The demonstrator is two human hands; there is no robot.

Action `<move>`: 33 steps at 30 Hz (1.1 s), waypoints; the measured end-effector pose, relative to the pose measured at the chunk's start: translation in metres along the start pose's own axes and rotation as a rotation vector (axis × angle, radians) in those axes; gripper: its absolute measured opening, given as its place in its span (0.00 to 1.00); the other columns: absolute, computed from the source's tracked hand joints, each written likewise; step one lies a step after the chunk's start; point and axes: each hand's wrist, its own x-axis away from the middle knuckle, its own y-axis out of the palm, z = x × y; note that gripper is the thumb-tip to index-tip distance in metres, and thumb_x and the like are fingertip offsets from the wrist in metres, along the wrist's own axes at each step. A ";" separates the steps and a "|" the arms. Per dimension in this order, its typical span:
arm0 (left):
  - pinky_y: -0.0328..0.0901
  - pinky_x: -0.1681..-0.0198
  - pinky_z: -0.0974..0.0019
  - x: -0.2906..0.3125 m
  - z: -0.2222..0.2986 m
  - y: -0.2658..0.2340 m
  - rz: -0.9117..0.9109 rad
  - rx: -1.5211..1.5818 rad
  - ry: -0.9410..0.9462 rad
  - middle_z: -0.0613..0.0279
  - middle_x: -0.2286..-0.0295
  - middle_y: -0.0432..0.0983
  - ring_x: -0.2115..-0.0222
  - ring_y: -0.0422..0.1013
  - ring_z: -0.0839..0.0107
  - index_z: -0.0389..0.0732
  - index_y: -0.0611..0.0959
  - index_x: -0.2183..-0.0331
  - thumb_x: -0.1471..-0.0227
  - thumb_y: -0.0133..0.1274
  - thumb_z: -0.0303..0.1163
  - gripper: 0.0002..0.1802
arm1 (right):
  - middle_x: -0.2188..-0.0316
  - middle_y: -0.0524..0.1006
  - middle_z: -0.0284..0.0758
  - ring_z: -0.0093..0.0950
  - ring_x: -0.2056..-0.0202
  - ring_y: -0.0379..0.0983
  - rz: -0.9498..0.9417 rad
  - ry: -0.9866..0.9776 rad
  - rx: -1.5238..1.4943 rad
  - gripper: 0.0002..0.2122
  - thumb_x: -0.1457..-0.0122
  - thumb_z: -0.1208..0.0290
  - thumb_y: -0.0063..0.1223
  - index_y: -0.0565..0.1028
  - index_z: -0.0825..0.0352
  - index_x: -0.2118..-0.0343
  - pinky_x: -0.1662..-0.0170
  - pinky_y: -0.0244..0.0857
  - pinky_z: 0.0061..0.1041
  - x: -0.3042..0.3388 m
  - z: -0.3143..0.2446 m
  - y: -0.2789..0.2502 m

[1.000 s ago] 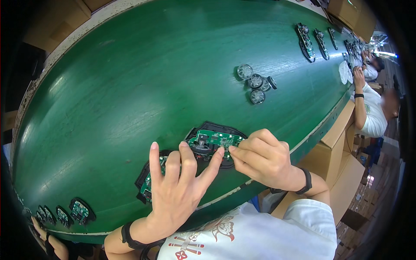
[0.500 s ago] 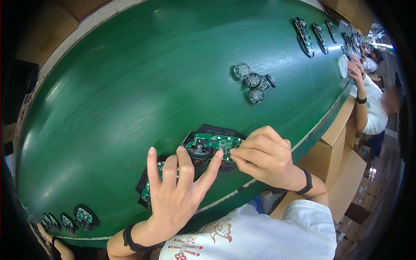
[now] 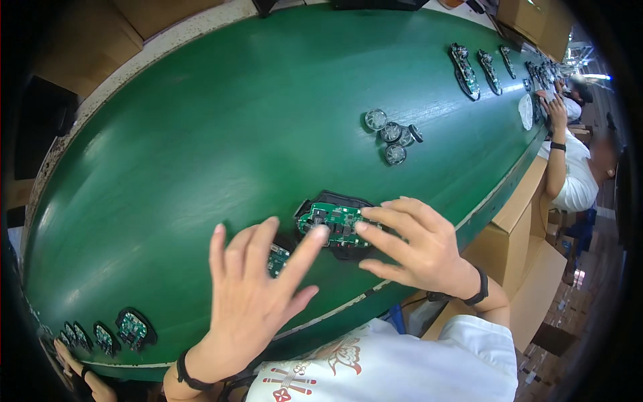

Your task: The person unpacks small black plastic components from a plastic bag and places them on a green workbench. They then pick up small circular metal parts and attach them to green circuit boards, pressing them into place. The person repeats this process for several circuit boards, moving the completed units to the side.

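A green circuit board in a black housing (image 3: 333,221) lies on the green conveyor belt (image 3: 234,134) in front of me. My right hand (image 3: 418,248) rests its spread fingertips on the board's right end. My left hand (image 3: 258,295) hovers flat with fingers apart, its index tip touching the board's left end. Under my left hand lies a second green board in a black housing (image 3: 276,259), mostly hidden by the fingers. Neither hand grips anything.
Several round clear-and-metal parts (image 3: 392,136) sit further up the belt. More board assemblies lie at the far right (image 3: 463,70) and at the near left edge (image 3: 132,328). Another person in a white shirt (image 3: 569,174) works at the right. Cardboard boxes (image 3: 522,241) stand beside the belt.
My left hand has lifted and shifted toward me, uncovering part of the second board. My right hand's fingers have spread flatter over the first board's right end.
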 end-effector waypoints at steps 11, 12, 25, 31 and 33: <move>0.54 0.39 0.35 0.042 -0.011 -0.013 -0.053 -0.114 -0.113 0.52 0.52 0.65 0.51 0.64 0.53 0.45 0.71 0.40 0.68 0.74 0.39 0.51 | 0.45 0.73 0.45 0.41 0.49 0.72 0.019 -0.162 0.072 0.26 0.53 0.62 0.69 0.77 0.63 0.49 0.45 0.65 0.41 -0.074 0.024 0.031; 0.54 0.39 0.35 0.044 -0.012 -0.015 -0.042 -0.131 -0.116 0.52 0.52 0.66 0.51 0.64 0.53 0.45 0.72 0.40 0.67 0.74 0.38 0.50 | 0.45 0.74 0.45 0.41 0.50 0.73 0.010 -0.170 0.071 0.26 0.52 0.62 0.69 0.77 0.62 0.49 0.45 0.65 0.41 -0.090 0.032 0.031; 0.58 0.39 0.44 0.056 -0.047 -0.042 -0.029 -0.056 -0.069 0.57 0.42 0.70 0.45 0.65 0.51 0.47 0.78 0.46 0.57 0.63 0.21 0.34 | 0.47 0.77 0.42 0.42 0.47 0.73 0.124 0.496 0.297 0.23 0.44 0.55 0.62 0.79 0.62 0.47 0.45 0.67 0.37 -0.056 0.146 -0.016; 0.57 0.38 0.45 0.047 -0.050 -0.046 -0.035 -0.033 -0.043 0.58 0.44 0.72 0.44 0.65 0.50 0.48 0.79 0.46 0.59 0.58 0.17 0.35 | 0.48 0.73 0.43 0.41 0.48 0.70 0.116 0.424 0.145 0.23 0.44 0.76 0.55 0.73 0.63 0.43 0.44 0.65 0.36 -0.028 0.101 -0.035; 0.56 0.37 0.44 0.049 -0.052 -0.043 -0.009 -0.037 -0.012 0.59 0.44 0.73 0.43 0.65 0.51 0.48 0.80 0.47 0.58 0.55 0.14 0.34 | 0.51 0.73 0.42 0.41 0.51 0.71 0.023 0.502 -0.001 0.25 0.47 0.80 0.52 0.72 0.63 0.42 0.46 0.66 0.35 -0.025 0.083 -0.038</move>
